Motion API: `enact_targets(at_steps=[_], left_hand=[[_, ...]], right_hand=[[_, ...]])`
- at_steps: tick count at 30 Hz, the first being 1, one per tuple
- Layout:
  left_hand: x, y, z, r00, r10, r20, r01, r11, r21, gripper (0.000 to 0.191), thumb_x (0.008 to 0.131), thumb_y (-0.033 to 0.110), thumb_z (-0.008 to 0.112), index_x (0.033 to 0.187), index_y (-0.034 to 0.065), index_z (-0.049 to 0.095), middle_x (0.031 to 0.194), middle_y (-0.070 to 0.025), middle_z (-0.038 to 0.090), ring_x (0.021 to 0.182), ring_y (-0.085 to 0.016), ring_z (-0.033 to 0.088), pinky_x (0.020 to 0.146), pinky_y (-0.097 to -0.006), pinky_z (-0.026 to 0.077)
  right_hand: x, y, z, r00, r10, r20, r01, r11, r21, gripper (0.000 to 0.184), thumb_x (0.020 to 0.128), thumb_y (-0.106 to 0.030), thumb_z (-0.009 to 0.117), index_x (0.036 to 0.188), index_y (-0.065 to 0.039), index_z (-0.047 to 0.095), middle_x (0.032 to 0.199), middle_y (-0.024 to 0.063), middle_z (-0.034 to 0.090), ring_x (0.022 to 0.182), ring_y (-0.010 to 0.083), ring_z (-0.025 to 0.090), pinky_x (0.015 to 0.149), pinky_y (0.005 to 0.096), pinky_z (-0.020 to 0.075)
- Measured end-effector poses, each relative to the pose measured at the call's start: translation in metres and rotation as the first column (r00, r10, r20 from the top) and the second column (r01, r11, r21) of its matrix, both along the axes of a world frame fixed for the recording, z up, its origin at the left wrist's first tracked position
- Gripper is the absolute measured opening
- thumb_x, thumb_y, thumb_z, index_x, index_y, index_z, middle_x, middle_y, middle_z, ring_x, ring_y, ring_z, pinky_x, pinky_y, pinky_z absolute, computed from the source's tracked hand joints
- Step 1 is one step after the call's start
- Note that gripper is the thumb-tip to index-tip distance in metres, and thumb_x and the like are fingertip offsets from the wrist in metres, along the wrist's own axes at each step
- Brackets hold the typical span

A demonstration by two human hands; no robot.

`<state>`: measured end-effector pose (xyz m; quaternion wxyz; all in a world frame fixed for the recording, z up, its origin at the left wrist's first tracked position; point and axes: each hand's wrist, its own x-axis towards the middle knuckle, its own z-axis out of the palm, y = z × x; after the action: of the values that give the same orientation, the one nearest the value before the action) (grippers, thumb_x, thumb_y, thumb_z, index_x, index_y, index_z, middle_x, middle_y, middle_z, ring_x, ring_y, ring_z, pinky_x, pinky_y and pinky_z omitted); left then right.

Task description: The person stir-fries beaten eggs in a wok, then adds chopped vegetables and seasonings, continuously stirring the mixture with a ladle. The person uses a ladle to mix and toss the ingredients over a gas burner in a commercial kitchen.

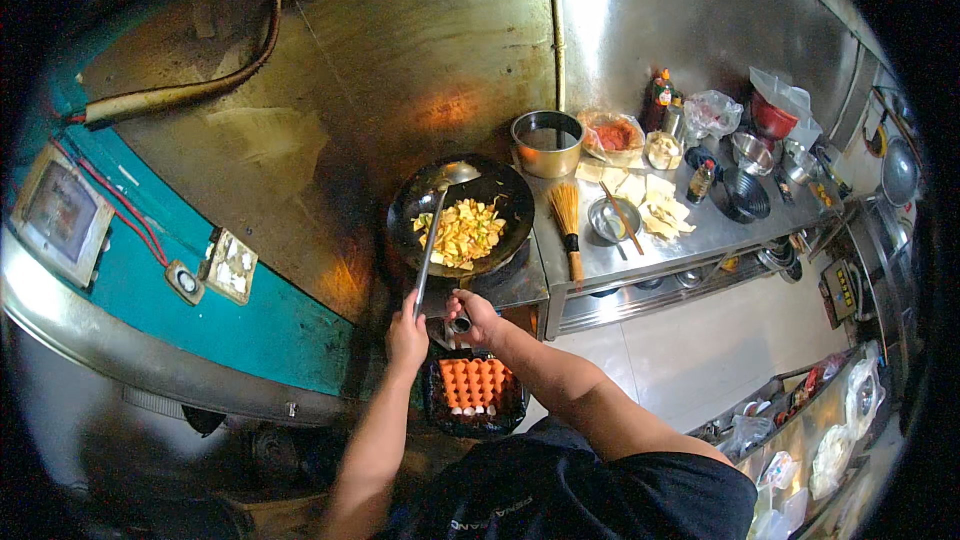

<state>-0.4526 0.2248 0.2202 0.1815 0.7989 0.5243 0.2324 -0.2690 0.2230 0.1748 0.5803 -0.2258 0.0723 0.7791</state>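
A dark wok (517,221) sits on the stove before me, with sliced, browned food and bits of green (469,232) in its bottom. My left hand (407,341) grips the long metal handle of a ladle (429,247). The ladle's bowl (456,172) lies against the wok's far inner wall, beyond the food. At the wok's near side my right hand (474,316) is curled round the wok's handle (460,325), whose round hollow end faces me. Most of that handle is hidden by the fingers.
Right of the stove, a steel table (525,191) bears a deep metal pot (551,157), a bamboo wok brush (566,221), a metal bowl (611,217), chopsticks (622,219) and bottles (701,181). An orange egg tray (476,382) with several white eggs or shells stands below my hands.
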Motion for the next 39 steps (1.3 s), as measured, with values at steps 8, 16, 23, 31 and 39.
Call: enact_targets(at_steps=[8, 16, 23, 31, 39], left_hand=[[0.047, 0.066, -0.032, 0.99, -0.058, 0.129, 0.046, 0.994, 0.094, 0.059, 0.098, 0.012, 0.068, 0.152, 0.019, 0.044, 0.094, -0.0158, 0.073, 0.069, -0.033, 0.067, 0.066, -0.0461, 0.055], [0.0, 0.042, 0.129, 0.926, -0.241, -0.291, 0.141, 0.935, -0.326, 0.048, 0.093, 0.012, 0.07, 0.139, 0.0203, 0.06, 0.113, -0.0166, 0.074, 0.096, -0.036, 0.072, 0.084, -0.0445, 0.056], [-0.059, -0.007, 0.253, 0.61, -0.036, -0.791, 0.136, 0.989, 0.06, 0.049, 0.095, 0.018, 0.069, 0.142, 0.0289, 0.06, 0.099, -0.0159, 0.07, 0.086, -0.033, 0.07, 0.07, -0.0483, 0.056], [0.003, 0.036, 0.186, 0.786, -0.096, -0.61, 0.108, 0.994, -0.017, 0.047, 0.094, 0.021, 0.07, 0.14, 0.0272, 0.063, 0.108, -0.0197, 0.073, 0.097, -0.04, 0.07, 0.083, -0.0516, 0.056], [0.072, 0.037, 0.025, 0.888, 0.235, 0.396, 0.087, 0.759, -0.645, 0.052, 0.097, 0.016, 0.07, 0.146, 0.0137, 0.051, 0.077, -0.0009, 0.06, 0.056, -0.015, 0.055, 0.048, -0.0346, 0.049]], right_hand=[[0.01, -0.007, -0.009, 1.0, -0.001, 0.011, 0.001, 0.998, -0.061, 0.031, 0.107, -0.024, 0.052, 0.08, -0.009, 0.051, 0.063, 0.0044, 0.052, 0.057, 0.0207, 0.052, 0.054, 0.0359, 0.0488], [0.015, -0.011, -0.01, 0.991, 0.06, 0.119, -0.059, 0.998, -0.018, 0.03, 0.107, -0.024, 0.051, 0.08, -0.01, 0.052, 0.065, 0.0018, 0.05, 0.058, 0.0174, 0.049, 0.058, 0.0321, 0.0488], [0.015, -0.006, -0.019, 0.993, 0.077, 0.084, -0.076, 0.997, -0.015, 0.034, 0.107, -0.03, 0.053, 0.079, -0.01, 0.053, 0.064, 0.006, 0.054, 0.058, 0.0238, 0.056, 0.058, 0.0385, 0.053], [0.017, -0.009, -0.013, 0.992, 0.107, 0.064, -0.105, 0.994, -0.023, 0.035, 0.107, -0.03, 0.051, 0.079, -0.01, 0.054, 0.066, 0.0038, 0.055, 0.062, 0.0222, 0.058, 0.062, 0.0355, 0.0522], [0.045, -0.049, 0.003, 0.972, 0.223, 0.078, -0.22, 0.975, -0.041, 0.049, 0.109, -0.053, 0.04, 0.122, -0.008, 0.053, 0.114, 0.0097, 0.06, 0.094, 0.0253, 0.065, 0.085, 0.0471, 0.0631]])
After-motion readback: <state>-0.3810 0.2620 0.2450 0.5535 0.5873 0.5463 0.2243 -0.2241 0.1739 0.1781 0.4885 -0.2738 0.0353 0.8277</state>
